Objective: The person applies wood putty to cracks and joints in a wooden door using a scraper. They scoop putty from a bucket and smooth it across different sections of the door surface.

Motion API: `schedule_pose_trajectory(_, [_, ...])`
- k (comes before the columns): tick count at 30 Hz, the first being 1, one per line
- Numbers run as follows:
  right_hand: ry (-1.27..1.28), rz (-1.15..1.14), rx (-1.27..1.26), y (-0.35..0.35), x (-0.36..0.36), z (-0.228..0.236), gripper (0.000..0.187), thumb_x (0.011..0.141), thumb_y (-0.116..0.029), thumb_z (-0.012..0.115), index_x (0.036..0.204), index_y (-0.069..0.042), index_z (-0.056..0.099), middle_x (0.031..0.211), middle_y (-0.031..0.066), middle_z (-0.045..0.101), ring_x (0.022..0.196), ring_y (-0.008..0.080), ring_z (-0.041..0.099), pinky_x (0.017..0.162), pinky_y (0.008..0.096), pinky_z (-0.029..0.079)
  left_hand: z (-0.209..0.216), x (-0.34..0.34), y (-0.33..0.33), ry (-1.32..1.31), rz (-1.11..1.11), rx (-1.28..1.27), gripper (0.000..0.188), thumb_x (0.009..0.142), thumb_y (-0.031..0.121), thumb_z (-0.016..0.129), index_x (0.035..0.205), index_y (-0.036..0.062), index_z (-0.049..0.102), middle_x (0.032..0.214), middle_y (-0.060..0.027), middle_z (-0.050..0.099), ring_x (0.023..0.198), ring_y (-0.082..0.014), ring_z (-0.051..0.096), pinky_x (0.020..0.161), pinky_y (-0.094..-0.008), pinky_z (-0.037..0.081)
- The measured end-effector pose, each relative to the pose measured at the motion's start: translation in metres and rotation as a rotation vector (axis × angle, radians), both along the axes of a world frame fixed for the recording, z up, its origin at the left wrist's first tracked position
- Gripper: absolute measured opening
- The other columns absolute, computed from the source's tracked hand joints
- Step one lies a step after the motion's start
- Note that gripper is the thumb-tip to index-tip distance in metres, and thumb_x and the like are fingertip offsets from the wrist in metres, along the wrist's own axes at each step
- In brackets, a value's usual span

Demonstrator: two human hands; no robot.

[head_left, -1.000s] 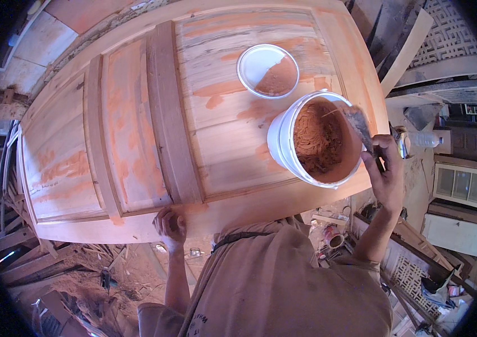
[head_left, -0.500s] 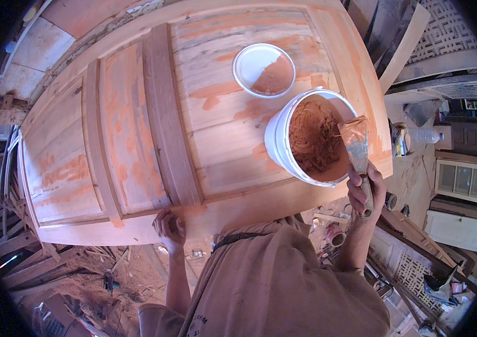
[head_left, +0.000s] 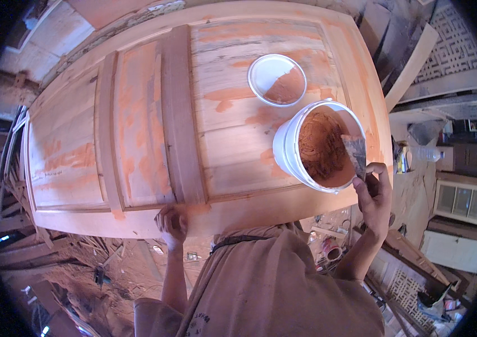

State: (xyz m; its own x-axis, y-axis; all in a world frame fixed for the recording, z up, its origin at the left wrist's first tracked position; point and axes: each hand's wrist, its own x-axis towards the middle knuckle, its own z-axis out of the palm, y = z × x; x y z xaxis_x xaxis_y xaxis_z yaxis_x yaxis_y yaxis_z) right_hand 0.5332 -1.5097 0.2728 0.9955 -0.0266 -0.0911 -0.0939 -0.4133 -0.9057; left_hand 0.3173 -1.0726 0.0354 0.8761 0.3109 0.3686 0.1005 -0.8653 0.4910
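Observation:
My right hand point(head_left: 375, 196) grips a putty knife point(head_left: 355, 154) by its handle. The smeared blade dips inside the near right rim of a white bucket point(head_left: 286, 147), which holds reddish-brown filler point(head_left: 320, 147). That bucket stands on a panelled wooden door point(head_left: 238, 146) lying flat, streaked with orange filler. Beyond the bucket rests a round white lid point(head_left: 266, 76), partly coated with filler. At the door's near edge, my left hand point(head_left: 172, 224) rests with curled fingers, and nothing shows in them.
Wood scraps and dust cover the floor point(head_left: 131, 264). On the right are carved lattice panels point(head_left: 455, 42), a clear plastic bottle point(head_left: 426, 153), a paned window frame point(head_left: 466, 201) and a tin can point(head_left: 332, 251). A loose board point(head_left: 412, 67) leans near the door's far right corner.
The putty knife has turned over and its blade now sits inside the bucket; the lump of filler it carried no longer shows. My left hand stays at the door's edge.

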Motion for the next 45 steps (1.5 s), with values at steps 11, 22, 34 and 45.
schedule_pose_trajectory(11, [-0.338, -0.013, -0.589, 0.012, -0.028, -0.018, 0.018, 0.096, -0.001, 0.064, 0.112, -0.003, 0.057, 0.112, 0.0135, 0.05, 0.077, 0.0207, 0.056, 0.07, 0.0324, 0.049, 0.008, 0.006, 0.004, -0.011, -0.002, 0.009, 0.029, 0.079, 0.019, 0.077, 0.099, 0.0076, 0.06, 0.11, -0.0115, 0.065, 0.102, -0.0328, 0.063, 0.09, -0.0466, 0.046])
schedule_pose_trajectory(22, [-0.079, -0.142, 0.077, 0.027, -0.073, -0.021, 0.03, 0.109, -0.033, 0.044, 0.112, -0.006, 0.058, 0.075, 0.0007, 0.054, 0.061, 0.008, 0.051, 0.056, 0.0244, 0.041, 0.009, -0.006, 0.002, -0.051, 0.045, -0.024, 0.031, 0.075, 0.023, 0.079, 0.097, 0.0076, 0.063, 0.103, -0.0115, 0.065, 0.102, -0.0321, 0.062, 0.09, -0.0459, 0.047])
schedule_pose_trajectory(34, [0.132, -0.036, 0.544, 0.132, -0.18, -0.034, 0.017, 0.104, -0.029, 0.056, 0.1, -0.013, 0.052, 0.075, 0.0002, 0.052, 0.062, 0.0094, 0.051, 0.054, 0.0253, 0.045, 0.0, -0.085, -0.004, -0.14, -0.385, -0.062, 0.031, 0.085, 0.027, 0.071, 0.111, 0.0112, 0.065, 0.117, -0.0156, 0.061, 0.114, -0.0342, 0.058, 0.093, -0.0469, 0.048])
schedule_pose_trajectory(45, [0.671, 0.498, 1.089, 0.216, -0.223, -0.064, 0.028, 0.105, -0.023, 0.049, 0.133, -0.019, 0.048, 0.091, 0.0015, 0.056, 0.06, 0.0086, 0.049, 0.045, 0.0236, 0.044, -0.011, -0.364, -0.019, 0.274, 0.049, -0.612, 0.029, 0.094, 0.028, 0.066, 0.109, 0.0044, 0.064, 0.11, -0.0183, 0.064, 0.108, -0.0382, 0.061, 0.093, -0.0462, 0.05])
